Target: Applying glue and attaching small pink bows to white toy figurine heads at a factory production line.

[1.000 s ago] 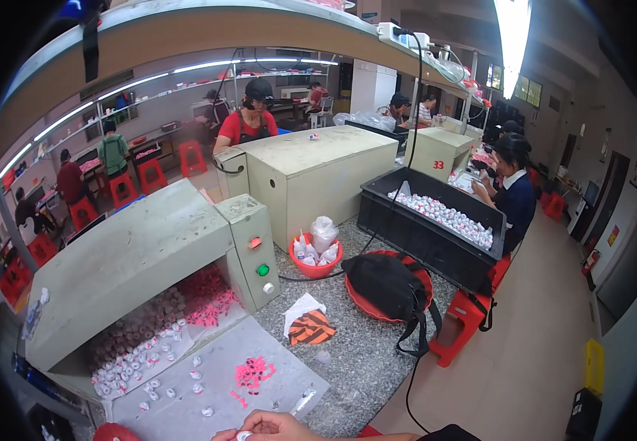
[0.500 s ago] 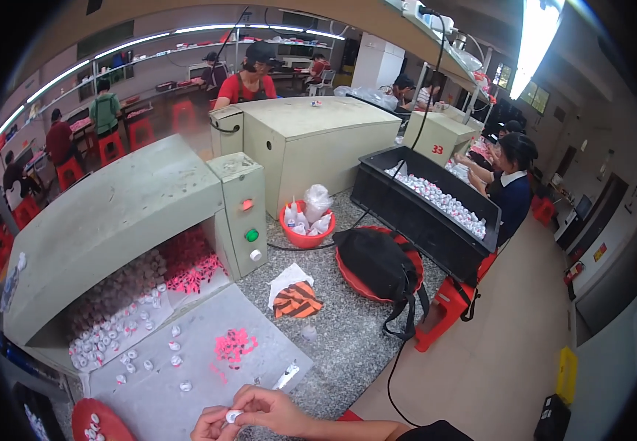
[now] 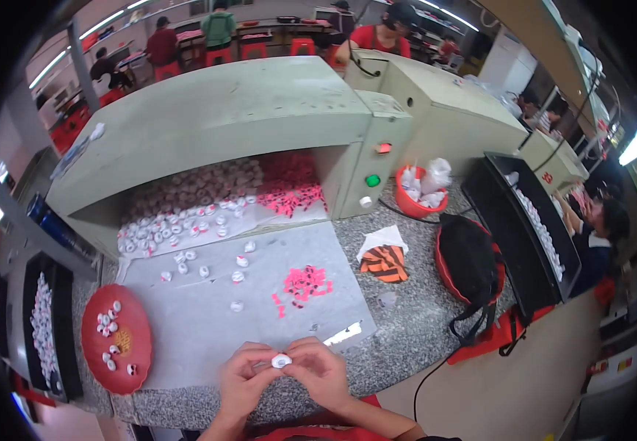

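Both your hands are pinching: the left hand point(image 3: 245, 376) and the right hand point(image 3: 321, 373) meet at the fingertips on one small white piece point(image 3: 282, 361). It sits between your two thumbs and forefingers, above the near edge of the bench point(image 3: 421, 323). Its longer axis runs roughly left to right, one end toward each hand, and a greyish patch on it faces up and toward you. Which end is its front is too small to tell.

Just beyond your fingers lies a grey sheet point(image 3: 186, 331), with a patch of pink pieces point(image 3: 306, 284) ahead and slightly right, and a few loose white pieces point(image 3: 238, 277) ahead and to the left. A red scalloped tray point(image 3: 92, 331) holding more white pieces stands at your left. Right of the sheet is an orange-and-black striped cloth point(image 3: 384, 264); past the sheet stands a pale green machine point(image 3: 216, 110), its opening heaped with white and pink pieces.
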Available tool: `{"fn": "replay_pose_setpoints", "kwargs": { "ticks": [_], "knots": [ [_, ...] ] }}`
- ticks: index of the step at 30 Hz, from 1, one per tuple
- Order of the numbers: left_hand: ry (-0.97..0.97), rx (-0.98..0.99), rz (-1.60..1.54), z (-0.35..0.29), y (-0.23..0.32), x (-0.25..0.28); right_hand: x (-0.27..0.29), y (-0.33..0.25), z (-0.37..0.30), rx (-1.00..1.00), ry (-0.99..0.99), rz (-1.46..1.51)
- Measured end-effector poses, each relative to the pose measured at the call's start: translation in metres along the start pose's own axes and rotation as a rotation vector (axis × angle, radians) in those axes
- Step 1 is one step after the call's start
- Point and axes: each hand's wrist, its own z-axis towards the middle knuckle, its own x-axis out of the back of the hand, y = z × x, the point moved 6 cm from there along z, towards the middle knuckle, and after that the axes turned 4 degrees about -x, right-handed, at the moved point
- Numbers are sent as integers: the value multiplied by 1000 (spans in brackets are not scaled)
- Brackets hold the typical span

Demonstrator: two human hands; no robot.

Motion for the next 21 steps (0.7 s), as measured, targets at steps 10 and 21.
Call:
{"fn": "replay_pose_setpoints", "kwargs": {
  "ticks": [10, 21],
  "knots": [
    [712, -403, 1062, -25, 78, 247, 107, -35, -15, 391, 721, -449],
    [47, -317, 1127, 69, 3, 56, 175, -10, 22, -27, 828, -1016]
  ]
}}
